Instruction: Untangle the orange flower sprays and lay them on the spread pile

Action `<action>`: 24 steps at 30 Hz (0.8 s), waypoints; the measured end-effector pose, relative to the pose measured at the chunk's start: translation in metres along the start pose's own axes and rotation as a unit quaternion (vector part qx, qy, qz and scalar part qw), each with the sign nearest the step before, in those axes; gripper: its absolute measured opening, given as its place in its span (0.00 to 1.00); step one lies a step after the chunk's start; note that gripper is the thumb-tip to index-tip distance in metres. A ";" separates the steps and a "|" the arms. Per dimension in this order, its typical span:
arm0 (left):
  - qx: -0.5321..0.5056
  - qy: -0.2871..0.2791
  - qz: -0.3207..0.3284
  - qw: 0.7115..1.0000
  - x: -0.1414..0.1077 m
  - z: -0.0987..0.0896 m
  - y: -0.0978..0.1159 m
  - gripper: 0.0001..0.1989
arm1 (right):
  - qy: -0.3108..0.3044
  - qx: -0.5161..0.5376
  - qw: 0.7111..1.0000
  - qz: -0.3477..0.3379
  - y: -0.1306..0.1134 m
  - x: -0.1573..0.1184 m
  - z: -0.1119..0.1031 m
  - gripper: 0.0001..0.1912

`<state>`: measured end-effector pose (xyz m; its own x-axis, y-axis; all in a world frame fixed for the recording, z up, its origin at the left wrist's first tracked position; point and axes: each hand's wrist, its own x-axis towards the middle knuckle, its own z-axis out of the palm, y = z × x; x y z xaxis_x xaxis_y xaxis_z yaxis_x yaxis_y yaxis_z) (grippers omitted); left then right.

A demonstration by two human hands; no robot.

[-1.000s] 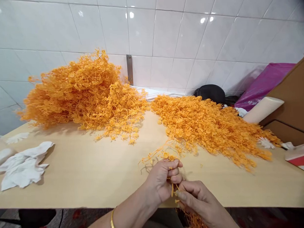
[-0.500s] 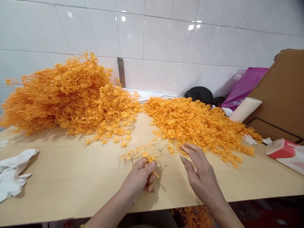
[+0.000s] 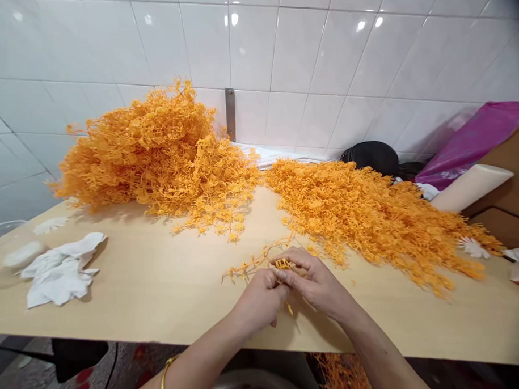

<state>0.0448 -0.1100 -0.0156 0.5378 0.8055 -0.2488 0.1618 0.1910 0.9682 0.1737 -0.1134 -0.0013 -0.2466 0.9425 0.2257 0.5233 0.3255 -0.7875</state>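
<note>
Near the front of the table, my left hand [image 3: 263, 296] is closed on a thin orange plastic sprig [image 3: 249, 265], whose stem reaches out to the left and up. My right hand [image 3: 311, 278] touches the left one, its thumb and fingers pinched around a small orange piece of the same sprig. A bit of orange stem pokes out below the hands. Behind them lie two heaps of orange sprigs: a tall tangled one [image 3: 147, 153] at the left and a flatter one [image 3: 362, 208] at the right.
White crumpled cloth [image 3: 68, 269] and a clear container lie at the left. A black pouch [image 3: 371, 157], purple bag [image 3: 474, 141], pale roll [image 3: 472, 187] and brown box [image 3: 514, 180] stand at the right. More orange sprigs [image 3: 344, 373] show below the table edge.
My right hand has moved left to meet my left hand and closed on the sprig. The view has turned left, showing more of the table's left side.
</note>
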 end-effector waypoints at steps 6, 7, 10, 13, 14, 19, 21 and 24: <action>-0.073 0.022 0.004 0.997 0.000 -0.007 0.001 0.11 | 0.085 0.169 0.980 0.059 0.006 0.006 0.003 0.12; -0.081 0.026 0.007 0.996 0.000 -0.009 0.001 0.11 | 0.105 0.192 0.973 0.070 0.010 0.007 0.005 0.12; -0.103 0.038 0.013 0.994 0.000 -0.011 0.002 0.12 | 0.162 0.214 0.960 0.082 0.016 0.012 0.007 0.12; -0.137 0.043 0.022 0.989 0.002 -0.011 0.006 0.12 | 0.211 0.198 0.954 0.082 0.014 0.016 0.006 0.14; -0.147 0.044 0.028 0.988 0.002 -0.011 0.008 0.12 | 0.223 0.184 0.954 0.079 0.012 0.018 0.006 0.14; -0.168 0.061 0.065 0.982 0.001 -0.008 0.022 0.12 | 0.260 0.114 0.958 0.050 -0.001 0.025 0.005 0.13; -0.158 0.074 0.073 0.982 -0.003 -0.008 0.024 0.12 | 0.281 0.108 0.952 0.050 0.002 0.030 -0.004 0.13; -0.120 0.075 0.056 0.988 -0.013 -0.013 0.016 0.13 | 0.410 0.151 0.895 0.091 0.017 0.037 -0.036 0.12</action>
<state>0.0296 -0.1104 0.0040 0.4090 0.9000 -0.1505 -0.1029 0.2094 0.9724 0.2026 -0.0698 0.0140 0.5667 0.7571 0.3250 0.2190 0.2419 -0.9453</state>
